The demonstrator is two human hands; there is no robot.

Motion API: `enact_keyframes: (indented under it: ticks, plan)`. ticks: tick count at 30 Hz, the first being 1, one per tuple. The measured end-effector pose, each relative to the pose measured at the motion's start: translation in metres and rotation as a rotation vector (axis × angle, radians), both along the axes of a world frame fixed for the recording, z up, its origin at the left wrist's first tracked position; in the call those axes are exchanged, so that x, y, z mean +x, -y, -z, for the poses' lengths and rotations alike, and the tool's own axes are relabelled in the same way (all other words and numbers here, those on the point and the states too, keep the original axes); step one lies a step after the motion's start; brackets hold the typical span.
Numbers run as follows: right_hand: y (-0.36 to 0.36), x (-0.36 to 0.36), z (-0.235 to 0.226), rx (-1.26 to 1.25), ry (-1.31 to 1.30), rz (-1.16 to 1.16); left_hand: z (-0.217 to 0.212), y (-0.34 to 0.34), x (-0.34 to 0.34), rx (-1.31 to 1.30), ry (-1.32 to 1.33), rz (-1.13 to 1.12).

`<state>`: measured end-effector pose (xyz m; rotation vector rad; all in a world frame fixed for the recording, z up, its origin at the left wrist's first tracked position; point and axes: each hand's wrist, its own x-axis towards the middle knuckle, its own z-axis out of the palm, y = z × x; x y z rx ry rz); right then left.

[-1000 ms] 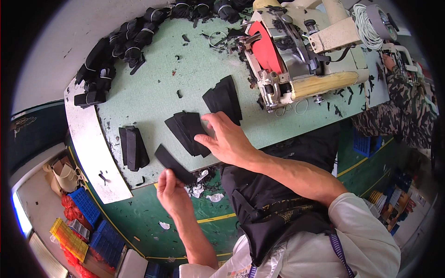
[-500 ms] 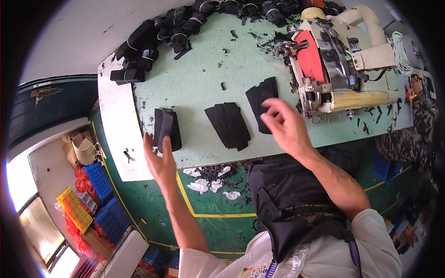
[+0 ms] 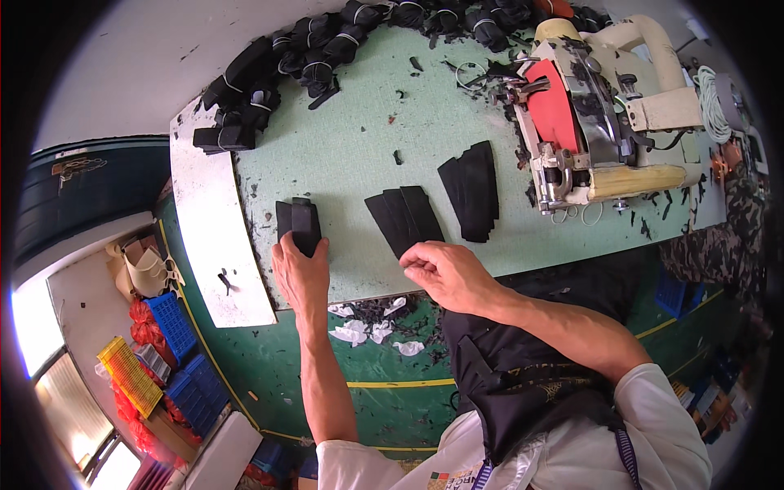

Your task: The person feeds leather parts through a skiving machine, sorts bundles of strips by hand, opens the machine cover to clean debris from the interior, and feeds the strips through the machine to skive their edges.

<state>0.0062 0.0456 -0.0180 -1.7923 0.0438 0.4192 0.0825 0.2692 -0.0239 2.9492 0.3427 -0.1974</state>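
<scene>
Three fanned stacks of black fabric pieces lie in a row on the pale green tabletop (image 3: 359, 147). My left hand (image 3: 302, 273) grips the near end of the left stack (image 3: 304, 220), thumb on its right side and fingers on its left. At the near edge of the middle stack (image 3: 400, 216) is my right hand (image 3: 449, 276), its fingers curled together. Its fingertips meet the fabric there, but whether they pinch it is hidden. The right stack (image 3: 474, 192) lies untouched, its pieces spread like a fan.
A cream machine (image 3: 572, 122) with a red plate stands at the right of the table. Tied black bundles (image 3: 314, 69) line the far edge. Black scraps (image 3: 398, 158) dot the tabletop. Blue crates (image 3: 196, 384) and a yellow crate (image 3: 131, 376) stand at left.
My left hand has closed on the left stack. My right hand has moved left and nearer, from the right stack to the middle one. The right stack now shows a neater fan.
</scene>
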Motion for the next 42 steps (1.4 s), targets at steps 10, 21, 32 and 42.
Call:
enact_keyframes:
  ticks: [10, 21, 32, 42]
  plan:
    - [0.007, -0.007, 0.002, -0.018, -0.085, -0.048, 0.002, 0.016, -0.003, 0.060, 0.004, 0.104]
    - [0.017, -0.013, 0.007, 0.004, -0.074, 0.018, -0.030, -0.023, 0.025, -0.150, 0.090, -0.262]
    - [0.016, -0.020, 0.008, 0.006, -0.092, -0.012, -0.007, -0.027, 0.033, -0.003, -0.089, 0.024]
    - [0.019, -0.007, -0.009, 0.191, -0.156, 0.048, -0.030, -0.008, -0.031, -1.437, -0.203, -0.627]
